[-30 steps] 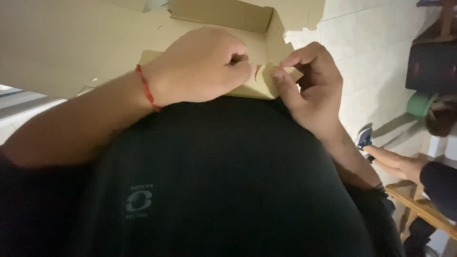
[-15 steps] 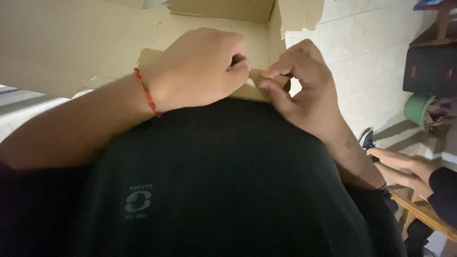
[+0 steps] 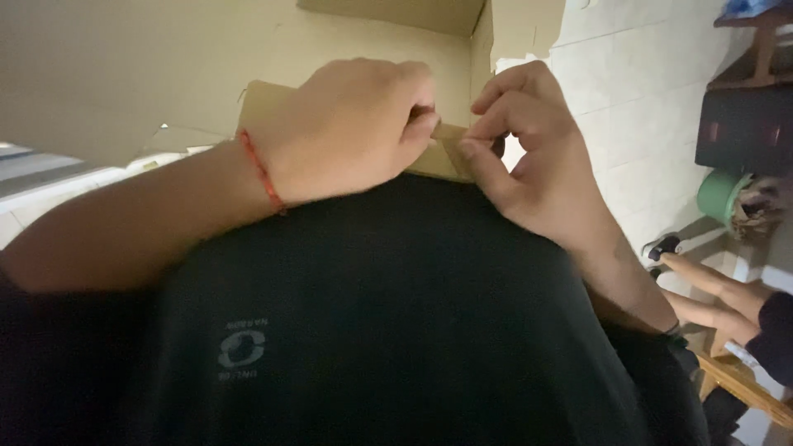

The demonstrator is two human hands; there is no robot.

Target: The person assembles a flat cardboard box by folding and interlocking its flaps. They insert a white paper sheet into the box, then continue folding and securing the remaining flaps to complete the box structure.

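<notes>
On the cardboard flap (image 3: 450, 157), both hands' fingers (image 3: 487, 124).

Open brown cardboard box (image 3: 388, 16) above, its flap (image 3: 450, 153) pinched

The cardboard flap (image 3: 446, 153) I pinched was plain brown paperboard, matt and slightly fibrous, like the rest of the cardboard box (image 3: 165, 83) behind it. My left hand (image 3: 347, 128) wore a thin red thread bracelet (image 3: 263, 173). Below the flap, my black shirt (image 3: 396, 314) was soft matt cloth. Right of the box, the floor tiles (image 3: 628, 91) looked smooth and faintly glossy.
</notes>
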